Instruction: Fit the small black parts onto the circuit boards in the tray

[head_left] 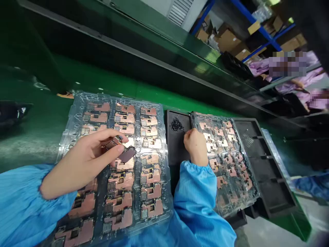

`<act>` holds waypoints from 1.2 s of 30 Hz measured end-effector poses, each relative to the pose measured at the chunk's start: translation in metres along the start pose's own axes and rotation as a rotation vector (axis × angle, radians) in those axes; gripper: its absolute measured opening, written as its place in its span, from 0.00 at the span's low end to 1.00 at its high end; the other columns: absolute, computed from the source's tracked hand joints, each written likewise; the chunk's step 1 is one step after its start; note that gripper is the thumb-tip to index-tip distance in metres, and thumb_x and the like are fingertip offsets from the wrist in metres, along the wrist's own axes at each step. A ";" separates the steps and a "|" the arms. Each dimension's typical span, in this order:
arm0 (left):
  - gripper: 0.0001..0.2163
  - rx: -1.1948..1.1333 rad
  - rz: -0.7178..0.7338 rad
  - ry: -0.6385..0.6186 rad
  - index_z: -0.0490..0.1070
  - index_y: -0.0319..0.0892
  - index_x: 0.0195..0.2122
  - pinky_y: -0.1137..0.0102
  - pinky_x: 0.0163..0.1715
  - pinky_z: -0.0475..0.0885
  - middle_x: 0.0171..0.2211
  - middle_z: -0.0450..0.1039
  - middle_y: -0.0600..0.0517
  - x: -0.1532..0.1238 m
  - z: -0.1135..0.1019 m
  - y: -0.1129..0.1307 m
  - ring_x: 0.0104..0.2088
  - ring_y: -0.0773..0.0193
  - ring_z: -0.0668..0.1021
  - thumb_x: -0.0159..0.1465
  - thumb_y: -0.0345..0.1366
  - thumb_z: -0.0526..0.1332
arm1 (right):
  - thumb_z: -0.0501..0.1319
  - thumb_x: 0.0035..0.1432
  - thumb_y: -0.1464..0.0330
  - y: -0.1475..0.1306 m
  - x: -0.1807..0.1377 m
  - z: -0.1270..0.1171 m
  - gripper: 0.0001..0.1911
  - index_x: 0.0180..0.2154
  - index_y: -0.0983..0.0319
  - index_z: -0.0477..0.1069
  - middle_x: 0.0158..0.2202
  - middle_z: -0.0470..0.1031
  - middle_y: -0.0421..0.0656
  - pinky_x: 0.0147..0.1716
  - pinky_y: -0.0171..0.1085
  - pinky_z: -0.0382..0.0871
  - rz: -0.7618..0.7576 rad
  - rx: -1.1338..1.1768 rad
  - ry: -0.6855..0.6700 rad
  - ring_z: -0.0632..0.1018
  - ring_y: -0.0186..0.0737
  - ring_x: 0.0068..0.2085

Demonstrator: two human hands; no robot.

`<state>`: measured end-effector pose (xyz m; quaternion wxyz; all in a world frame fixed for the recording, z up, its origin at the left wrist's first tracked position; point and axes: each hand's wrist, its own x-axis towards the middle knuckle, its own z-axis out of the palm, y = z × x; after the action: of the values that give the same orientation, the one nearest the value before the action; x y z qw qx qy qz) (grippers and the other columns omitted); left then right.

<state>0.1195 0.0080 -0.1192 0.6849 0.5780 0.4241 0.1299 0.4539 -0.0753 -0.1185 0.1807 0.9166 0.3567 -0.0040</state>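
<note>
My left hand (86, 157) pinches a small circuit board (128, 155) between thumb and fingers, above a clear plastic tray (166, 178). Rows of copper-coloured circuit boards (151, 190) lie in that tray's pockets. Over the right edge of a black tray (178, 152), my right hand (196, 145) is closed, its fingertips turned away from view. Whatever it may hold is hidden. A heap of tiny black parts (177, 124) lies in the black tray, just left of the right hand.
To the right, a second clear tray (218, 159) holds more boards. Beyond it lies a black compartmented tray (269, 171) with a few small pieces. A green ledge (159, 34) runs behind the green bench (144, 90). People in pink clothing (308, 80) are at the upper right, near blue shelving (267, 31) with boxes.
</note>
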 end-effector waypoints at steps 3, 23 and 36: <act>0.20 -0.118 -0.091 -0.046 0.72 0.49 0.54 0.75 0.26 0.77 0.31 0.77 0.54 0.001 0.004 -0.006 0.32 0.61 0.81 0.67 0.53 0.62 | 0.56 0.66 0.73 0.002 -0.011 -0.004 0.08 0.40 0.67 0.74 0.33 0.79 0.52 0.36 0.40 0.70 -0.143 0.185 0.029 0.80 0.50 0.36; 0.24 -0.094 -0.085 -0.135 0.69 0.43 0.62 0.79 0.23 0.76 0.23 0.79 0.57 0.017 0.006 -0.017 0.23 0.66 0.81 0.67 0.43 0.65 | 0.67 0.64 0.62 -0.070 -0.095 -0.015 0.11 0.37 0.64 0.74 0.29 0.77 0.41 0.16 0.21 0.67 -0.399 1.450 -1.105 0.72 0.26 0.22; 0.22 -0.073 -0.006 -0.193 0.62 0.55 0.66 0.75 0.23 0.71 0.23 0.69 0.58 0.015 0.010 -0.023 0.25 0.66 0.76 0.71 0.41 0.60 | 0.57 0.61 0.76 -0.070 -0.101 -0.009 0.05 0.33 0.61 0.67 0.29 0.73 0.38 0.21 0.28 0.70 -0.549 1.429 -0.792 0.75 0.30 0.25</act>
<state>0.1287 0.0037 -0.1468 0.7437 0.5611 0.3530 0.0870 0.3318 -0.0903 -0.1196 -0.3357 0.6229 0.3884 -0.5903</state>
